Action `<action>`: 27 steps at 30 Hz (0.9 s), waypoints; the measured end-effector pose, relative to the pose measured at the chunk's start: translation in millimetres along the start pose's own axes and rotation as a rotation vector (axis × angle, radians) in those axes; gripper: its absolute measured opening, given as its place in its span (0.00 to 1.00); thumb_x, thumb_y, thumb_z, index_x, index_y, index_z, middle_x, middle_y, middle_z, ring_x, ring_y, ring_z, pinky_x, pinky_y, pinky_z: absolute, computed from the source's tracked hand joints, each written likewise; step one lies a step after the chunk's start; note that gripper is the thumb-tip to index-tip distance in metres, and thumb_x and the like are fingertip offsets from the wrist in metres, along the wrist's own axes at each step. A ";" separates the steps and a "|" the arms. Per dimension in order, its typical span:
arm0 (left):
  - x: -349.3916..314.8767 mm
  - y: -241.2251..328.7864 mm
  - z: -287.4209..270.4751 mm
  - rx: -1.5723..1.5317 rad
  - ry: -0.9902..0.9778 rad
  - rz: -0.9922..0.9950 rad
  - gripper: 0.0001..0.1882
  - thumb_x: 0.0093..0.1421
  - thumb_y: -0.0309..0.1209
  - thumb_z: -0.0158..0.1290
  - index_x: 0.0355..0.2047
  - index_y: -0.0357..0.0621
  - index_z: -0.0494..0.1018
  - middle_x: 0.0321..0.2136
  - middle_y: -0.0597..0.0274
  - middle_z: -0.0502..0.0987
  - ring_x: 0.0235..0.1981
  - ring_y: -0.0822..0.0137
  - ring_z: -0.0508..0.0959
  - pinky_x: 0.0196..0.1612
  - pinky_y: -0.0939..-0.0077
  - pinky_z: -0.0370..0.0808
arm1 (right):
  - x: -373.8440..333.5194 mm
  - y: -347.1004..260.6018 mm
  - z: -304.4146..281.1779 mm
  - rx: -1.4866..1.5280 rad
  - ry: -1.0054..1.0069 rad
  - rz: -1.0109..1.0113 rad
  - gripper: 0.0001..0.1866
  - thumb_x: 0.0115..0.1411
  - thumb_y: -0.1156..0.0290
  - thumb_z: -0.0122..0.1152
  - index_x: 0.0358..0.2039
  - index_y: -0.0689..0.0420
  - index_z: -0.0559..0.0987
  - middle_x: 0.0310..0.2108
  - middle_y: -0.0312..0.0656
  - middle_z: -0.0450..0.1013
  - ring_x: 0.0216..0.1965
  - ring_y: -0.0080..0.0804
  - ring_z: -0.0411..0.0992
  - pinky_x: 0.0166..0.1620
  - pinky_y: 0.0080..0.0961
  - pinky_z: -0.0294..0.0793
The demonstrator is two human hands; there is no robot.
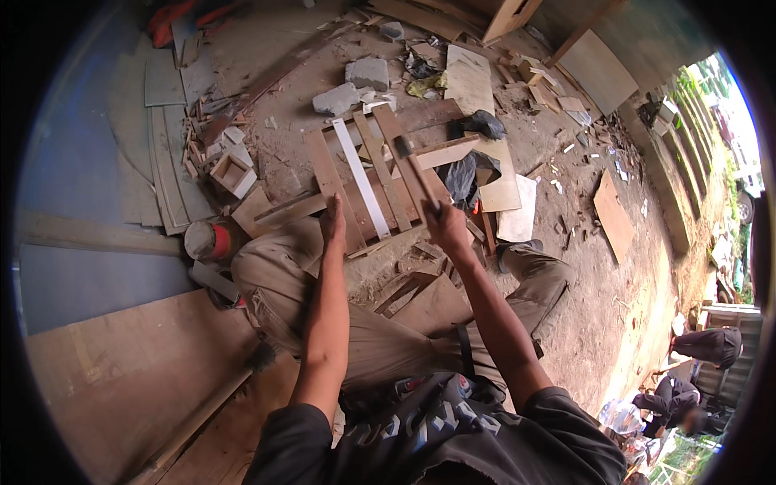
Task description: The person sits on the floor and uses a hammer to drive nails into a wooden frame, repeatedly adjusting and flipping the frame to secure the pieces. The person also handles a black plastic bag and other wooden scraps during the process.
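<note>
A slatted wooden frame, with one white slat among brown ones, lies in front of me between my knees. On its left slat, near the close end, my left hand grips the edge; its fingertips are partly hidden. My right hand is closed round the handle of a hammer. The dark hammer head points away from me, over the frame's right slat. Whether the head touches the wood I cannot tell. A pale board lies by the frame's right side.
Concrete blocks and a black plastic bag lie beyond the frame. At left are a small wooden box and a can with a red band. Wood scraps cover the ground. Other people are at the far right.
</note>
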State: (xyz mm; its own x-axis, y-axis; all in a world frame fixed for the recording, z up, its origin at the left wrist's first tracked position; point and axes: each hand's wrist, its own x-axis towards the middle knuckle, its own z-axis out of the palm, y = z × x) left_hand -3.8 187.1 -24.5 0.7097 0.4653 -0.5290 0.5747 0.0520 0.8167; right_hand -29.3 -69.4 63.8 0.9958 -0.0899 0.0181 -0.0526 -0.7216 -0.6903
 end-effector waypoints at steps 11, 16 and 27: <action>25.9 -16.0 -9.2 0.108 0.122 0.163 0.48 0.54 0.65 0.54 0.57 0.31 0.67 0.54 0.39 0.72 0.55 0.46 0.72 0.57 0.59 0.69 | -89.3 45.4 -53.6 0.157 0.079 0.313 0.29 0.70 0.49 0.43 0.32 0.67 0.76 0.21 0.58 0.72 0.24 0.50 0.75 0.29 0.42 0.70; 0.6 -5.1 -7.9 0.281 0.163 0.322 0.42 0.59 0.61 0.51 0.52 0.28 0.69 0.49 0.34 0.75 0.50 0.41 0.76 0.52 0.55 0.72 | -119.4 6.3 -76.5 0.082 -0.017 0.033 0.15 0.69 0.61 0.48 0.37 0.63 0.67 0.22 0.65 0.71 0.30 0.70 0.70 0.30 0.56 0.66; 19.6 -15.5 -4.4 0.169 0.225 0.352 0.41 0.61 0.63 0.47 0.48 0.28 0.72 0.44 0.33 0.77 0.48 0.39 0.77 0.50 0.53 0.73 | -126.9 20.7 -57.2 0.129 -0.037 0.017 0.17 0.69 0.60 0.49 0.32 0.63 0.69 0.20 0.62 0.72 0.27 0.66 0.73 0.29 0.54 0.70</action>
State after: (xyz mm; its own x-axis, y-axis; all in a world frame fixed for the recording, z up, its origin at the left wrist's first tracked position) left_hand -0.6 199.3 -46.5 0.7783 0.6104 -0.1473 0.3862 -0.2804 0.8788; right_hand -161.1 -112.2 88.6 0.9971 -0.0740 -0.0196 -0.0618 -0.6260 -0.7774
